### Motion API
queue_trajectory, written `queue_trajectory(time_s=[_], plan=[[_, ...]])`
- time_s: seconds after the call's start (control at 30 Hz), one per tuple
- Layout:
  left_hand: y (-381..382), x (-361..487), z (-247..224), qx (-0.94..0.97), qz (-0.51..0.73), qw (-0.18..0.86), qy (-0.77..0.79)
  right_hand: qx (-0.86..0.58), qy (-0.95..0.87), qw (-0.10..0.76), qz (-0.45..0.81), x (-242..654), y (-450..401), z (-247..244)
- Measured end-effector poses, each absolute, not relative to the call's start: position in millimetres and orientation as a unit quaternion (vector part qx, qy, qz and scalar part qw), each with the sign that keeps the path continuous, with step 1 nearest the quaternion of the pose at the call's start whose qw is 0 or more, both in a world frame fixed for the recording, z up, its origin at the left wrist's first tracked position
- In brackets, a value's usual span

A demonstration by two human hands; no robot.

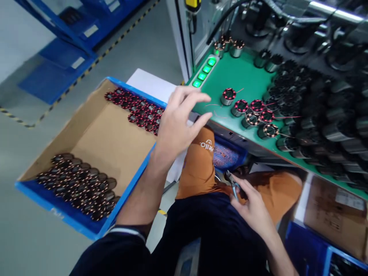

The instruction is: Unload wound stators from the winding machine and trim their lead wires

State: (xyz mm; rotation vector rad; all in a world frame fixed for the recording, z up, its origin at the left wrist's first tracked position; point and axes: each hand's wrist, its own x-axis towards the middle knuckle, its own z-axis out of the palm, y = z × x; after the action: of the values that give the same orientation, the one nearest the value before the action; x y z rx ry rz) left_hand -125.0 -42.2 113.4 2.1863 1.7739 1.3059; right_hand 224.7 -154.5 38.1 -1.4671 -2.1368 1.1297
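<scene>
My left hand [184, 119] hangs in the air between the blue bin and the green bench top, thumb and fingers apart with nothing between them. Above my lap, my right hand [251, 207] is closed on a pair of wire cutters [234, 184], jaws pointing up and away from me. Closest to my left fingertips on the bench is a wound motor stator [229, 96] with red windings and a loose wire end. Several more stators [240, 107] stand beside it, some red and some copper-coloured, a few trailing long wires. Thin wire offcuts [220, 114] lie near the bench edge.
The blue bin [64, 218], lined with cardboard, holds copper stators [77, 184] and red stators [138, 109]. Dark stator cores [290, 84] crowd the right of the green bench top [247, 73]. Green-lit buttons [206, 69] sit at its left edge. Below is a tray of scraps [227, 155].
</scene>
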Motion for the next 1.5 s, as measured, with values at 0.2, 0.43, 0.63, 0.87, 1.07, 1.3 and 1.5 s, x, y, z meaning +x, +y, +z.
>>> queue_trajectory(time_s=[0.2, 0.43, 0.63, 0.87, 1.07, 1.3, 1.5], plan=[[58.1, -123.3, 107.7, 0.791, 0.295, 0.138, 0.519, -0.553, -0.698, 0.174, 0.421, 245.1, -179.3, 27.0], [81.2, -131.8, 88.3, 0.805, 0.285, 0.127, 0.504, -0.566, -0.677, 0.184, 0.433, 249.8, -184.4, 22.8], [7.4, -104.6, 118.2, 0.763, 0.456, 0.098, 0.447, -0.555, -0.675, 0.244, 0.421, 242.6, -174.9, 41.0], [-88.9, -26.6, 129.0, 0.738, 0.438, 0.152, 0.491, -0.525, -0.655, 0.335, 0.429, 230.2, -161.5, 78.9], [-99.0, -14.1, 113.1, 0.742, 0.447, 0.193, 0.461, -0.496, -0.647, 0.345, 0.464, 235.0, -155.3, 88.0], [-100.2, -6.7, 118.4, 0.753, 0.425, 0.204, 0.458, -0.493, -0.637, 0.353, 0.476, 244.2, -156.4, 94.7], [-101.2, 0.4, 124.2, 0.757, 0.414, 0.215, 0.458, -0.511, -0.640, 0.358, 0.448, 248.0, -159.3, 96.2]])
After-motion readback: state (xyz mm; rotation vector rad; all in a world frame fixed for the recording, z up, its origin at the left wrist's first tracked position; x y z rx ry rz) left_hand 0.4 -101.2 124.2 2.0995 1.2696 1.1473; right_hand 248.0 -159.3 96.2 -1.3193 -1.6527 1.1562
